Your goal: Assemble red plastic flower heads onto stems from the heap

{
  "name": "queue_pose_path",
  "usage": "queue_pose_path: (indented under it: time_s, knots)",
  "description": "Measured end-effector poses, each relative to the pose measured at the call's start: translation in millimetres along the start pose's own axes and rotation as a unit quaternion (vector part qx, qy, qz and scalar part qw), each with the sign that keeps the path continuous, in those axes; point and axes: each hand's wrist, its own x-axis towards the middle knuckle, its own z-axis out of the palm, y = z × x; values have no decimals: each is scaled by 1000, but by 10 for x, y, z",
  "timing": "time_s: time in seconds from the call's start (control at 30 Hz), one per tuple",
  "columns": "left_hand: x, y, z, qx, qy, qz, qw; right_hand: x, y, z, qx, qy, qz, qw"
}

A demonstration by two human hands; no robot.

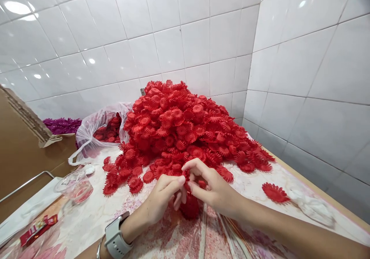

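Close together in the middle of the head view, my two hands work at a red artificial flower, whose petals show below and between the fingers. My left hand is closed, thumb and forefinger pinched at the flower's upper part. My right hand curls around it from the right, its fingertips near my left thumb; the exact grip is partly hidden. Right behind the hands rises a big pile of red artificial flowers. Several thin pale sticks lie on the table under my right forearm.
Left of the pile stand a plastic bag with red flowers, purple flowers, a cardboard box, a clear plastic cup and a red wrapper. On the right lie a single red flower and a crumpled white piece. Tiled walls close the back and right.
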Motion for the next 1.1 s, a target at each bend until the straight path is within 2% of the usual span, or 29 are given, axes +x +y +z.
queue_pose_path:
  time_s: [0.1,0.2,0.33,0.47,0.6,0.7,0.9,1.03,1.1]
  knots:
    - [-13,50,9,24,-9,-3,1000,20,22,-15,38,27,15,999]
    - [20,29,8,19,14,13,1000,28,21,-23,44,42,15,998]
    - [40,2,-3,37,46,34,998,20,0,-14,42,36,19,998]
    - [36,-12,10,63,45,32,996,7,-7,1,52,33,24,998]
    - [63,-53,29,52,52,14,997,-17,-30,13,23,78,-16,997]
    - [83,-70,26,23,75,3,997,-31,-46,32,13,67,-39,997]
    - [79,-78,9,23,44,-4,999,-32,-59,66,58,10,0,998]
    - [30,-55,14,41,26,13,999,-39,-62,45,52,-1,24,998]
    - [10,-37,19,54,-2,22,998,-37,-56,26,48,-1,27,998]
